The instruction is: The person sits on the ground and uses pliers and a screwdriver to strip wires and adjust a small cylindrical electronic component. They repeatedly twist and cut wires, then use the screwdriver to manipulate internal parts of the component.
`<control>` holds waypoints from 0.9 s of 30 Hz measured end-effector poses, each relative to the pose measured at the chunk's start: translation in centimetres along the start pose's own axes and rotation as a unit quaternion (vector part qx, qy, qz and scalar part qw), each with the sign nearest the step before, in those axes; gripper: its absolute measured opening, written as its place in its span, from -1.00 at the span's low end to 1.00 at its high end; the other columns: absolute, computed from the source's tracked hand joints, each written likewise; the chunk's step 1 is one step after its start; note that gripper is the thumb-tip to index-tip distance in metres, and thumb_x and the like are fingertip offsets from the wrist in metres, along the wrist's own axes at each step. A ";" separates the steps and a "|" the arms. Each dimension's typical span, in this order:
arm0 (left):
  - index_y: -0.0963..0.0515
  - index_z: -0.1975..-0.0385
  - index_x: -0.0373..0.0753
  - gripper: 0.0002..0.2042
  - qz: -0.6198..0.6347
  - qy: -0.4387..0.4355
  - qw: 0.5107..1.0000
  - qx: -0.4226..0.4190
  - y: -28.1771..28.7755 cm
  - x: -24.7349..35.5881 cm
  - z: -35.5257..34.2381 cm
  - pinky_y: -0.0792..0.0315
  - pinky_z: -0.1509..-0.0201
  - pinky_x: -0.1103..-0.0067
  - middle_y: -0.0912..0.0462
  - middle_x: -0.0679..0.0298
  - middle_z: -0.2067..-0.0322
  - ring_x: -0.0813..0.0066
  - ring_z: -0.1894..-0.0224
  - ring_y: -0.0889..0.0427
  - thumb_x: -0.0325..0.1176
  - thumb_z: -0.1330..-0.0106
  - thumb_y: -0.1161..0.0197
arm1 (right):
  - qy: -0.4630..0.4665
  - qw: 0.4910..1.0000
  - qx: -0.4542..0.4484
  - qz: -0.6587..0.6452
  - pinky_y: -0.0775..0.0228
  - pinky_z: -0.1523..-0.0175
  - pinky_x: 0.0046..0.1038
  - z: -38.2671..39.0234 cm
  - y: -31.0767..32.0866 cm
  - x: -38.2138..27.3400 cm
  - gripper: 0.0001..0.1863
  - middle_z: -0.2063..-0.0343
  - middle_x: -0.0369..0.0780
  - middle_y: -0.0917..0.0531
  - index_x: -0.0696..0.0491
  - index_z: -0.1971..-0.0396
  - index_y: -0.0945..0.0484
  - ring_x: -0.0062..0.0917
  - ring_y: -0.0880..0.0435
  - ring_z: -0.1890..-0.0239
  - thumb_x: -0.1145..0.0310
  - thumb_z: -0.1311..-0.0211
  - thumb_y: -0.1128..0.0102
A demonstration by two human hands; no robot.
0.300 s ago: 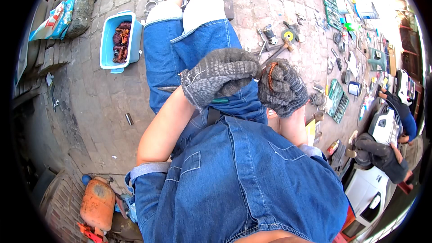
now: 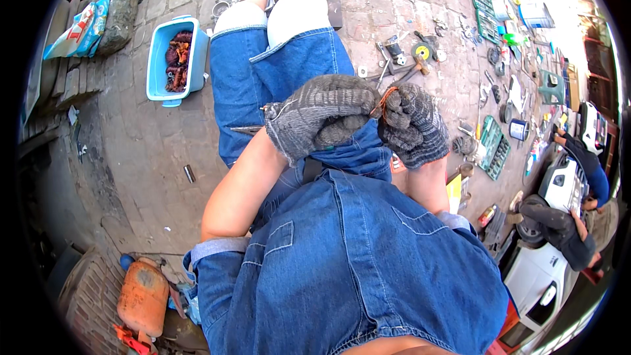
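A small bundle of copper-coloured wire (image 2: 386,100) is pinched between my two hands above my lap. My left hand (image 2: 328,113), in a dark grey knitted glove, closes on its left side with thumb and fingertips. My right hand (image 2: 415,126), gloved alike, curls its fingers round the other side. Palms and fingers hide part of the wire. Beside my left wrist, a pointed metal tip (image 2: 244,130) lies on my denim-covered thigh; the rest of that tool is hidden under the hand.
A light-blue tub (image 2: 155,66) of reddish-brown coiled scrap stands left of my legs. Ahead right lie a hammer (image 2: 415,69), a yellow disc (image 2: 420,51) and green tool cases (image 2: 494,148). An orange tank (image 2: 142,298) is lower left. Another person (image 2: 559,230) works far right beside a white vehicle.
The wire has shifted left, into the gap between my hands, and both sets of fingertips now meet on it. The green piece below my left hand has gone out of sight.
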State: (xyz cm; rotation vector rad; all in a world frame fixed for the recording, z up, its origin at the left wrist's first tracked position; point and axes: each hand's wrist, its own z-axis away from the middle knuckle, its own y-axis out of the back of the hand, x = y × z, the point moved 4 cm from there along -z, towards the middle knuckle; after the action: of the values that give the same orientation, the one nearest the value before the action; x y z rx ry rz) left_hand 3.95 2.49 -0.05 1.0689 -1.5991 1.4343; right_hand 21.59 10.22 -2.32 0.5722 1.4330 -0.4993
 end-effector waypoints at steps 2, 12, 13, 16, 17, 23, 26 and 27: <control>-0.50 0.23 -0.33 -0.78 0.208 0.162 0.964 0.034 -0.3 -0.4 0.1 -0.29 0.61 0.79 -0.55 0.31 0.51 0.68 0.61 -0.44 -0.40 -0.15 -0.22 | -0.082 0.988 0.004 -0.133 -0.36 -0.08 -0.48 0.2 -0.1 0.5 -0.53 0.07 -0.18 -0.52 0.17 -0.03 -0.35 -0.45 -0.51 0.02 0.56 -0.03 -0.12; -0.52 0.28 -0.30 -0.77 0.185 0.272 0.939 0.104 -1.6 -0.4 0.0 -0.19 0.67 0.82 -0.51 0.43 0.58 0.79 0.66 -0.36 -0.29 -0.18 -0.24 | -0.246 0.786 0.023 -0.567 -0.16 0.68 -0.72 -1.5 -2.5 -2.3 -0.74 0.49 -0.32 -0.53 0.12 0.16 -0.46 -0.76 -0.34 0.72 0.29 -0.25 -0.05; -0.52 0.28 -0.30 -0.77 0.169 0.270 0.941 0.115 -1.7 -0.5 0.0 -0.18 0.68 0.82 -0.50 0.43 0.59 0.79 0.67 -0.36 -0.27 -0.18 -0.24 | -0.256 0.777 0.018 -0.575 -0.07 0.74 -0.74 -1.6 -2.7 -2.4 -0.76 0.55 -0.35 -0.51 0.10 0.19 -0.47 -0.79 -0.26 0.78 0.26 -0.26 -0.04; -0.52 0.29 -0.29 -0.75 0.115 0.263 0.950 0.126 -1.9 -1.3 0.1 -0.16 0.69 0.82 -0.50 0.43 0.59 0.80 0.67 -0.35 -0.23 -0.20 -0.22 | -0.248 0.781 0.051 -0.571 -0.06 0.74 -0.78 -1.8 -3.1 -3.0 -0.81 0.58 -0.39 -0.46 0.10 0.26 -0.48 -0.81 -0.25 0.79 0.29 -0.25 -0.05; -0.52 0.29 -0.29 -0.75 0.093 0.259 0.954 0.116 -2.0 -1.5 0.1 -0.15 0.69 0.83 -0.50 0.42 0.59 0.80 0.68 -0.34 -0.22 -0.21 -0.22 | -0.249 0.782 0.065 -0.568 -0.07 0.74 -0.78 -1.8 -3.0 -2.7 -0.81 0.57 -0.38 -0.48 0.10 0.26 -0.48 -0.81 -0.26 0.79 0.30 -0.25 -0.05; -0.58 0.39 -0.31 -0.77 -0.146 0.143 0.970 0.130 -2.5 -0.6 -0.1 -0.42 0.34 0.49 -0.61 0.17 0.51 0.40 0.45 -0.57 -0.23 -0.20 -0.17 | -0.227 0.826 0.179 -0.484 -0.14 0.72 -0.73 -2.2 -2.6 -1.7 -0.79 0.47 -0.31 -0.57 0.12 0.23 -0.49 -0.77 -0.31 0.77 0.31 -0.25 -0.05; -0.58 0.38 -0.28 -0.78 -0.234 0.089 0.962 0.108 -2.8 -0.2 -0.1 -0.43 0.28 0.42 -0.61 0.10 0.46 0.24 0.40 -0.58 -0.23 -0.19 -0.16 | -0.105 0.930 0.251 -0.248 -0.19 0.67 -0.70 -2.7 -2.2 -2.3 -0.78 0.41 -0.28 -0.61 0.14 0.23 -0.51 -0.76 -0.36 0.73 0.32 -0.25 -0.05; -0.58 0.37 -0.27 -0.78 -0.258 0.080 0.958 0.096 -2.9 -0.2 -0.1 -0.43 0.28 0.41 -0.61 0.09 0.44 0.19 0.38 -0.58 -0.23 -0.19 -0.15 | -0.012 0.970 0.225 -0.091 -0.22 0.64 -0.69 -2.6 -1.9 -2.3 -0.78 0.41 -0.26 -0.62 0.15 0.23 -0.52 -0.74 -0.39 0.70 0.32 -0.25 -0.06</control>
State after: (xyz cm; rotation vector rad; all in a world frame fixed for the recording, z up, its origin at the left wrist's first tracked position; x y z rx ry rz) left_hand 6.64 2.55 0.93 1.3255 -0.9801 1.2872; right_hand 18.23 10.39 -0.27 0.7929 1.3610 -0.9894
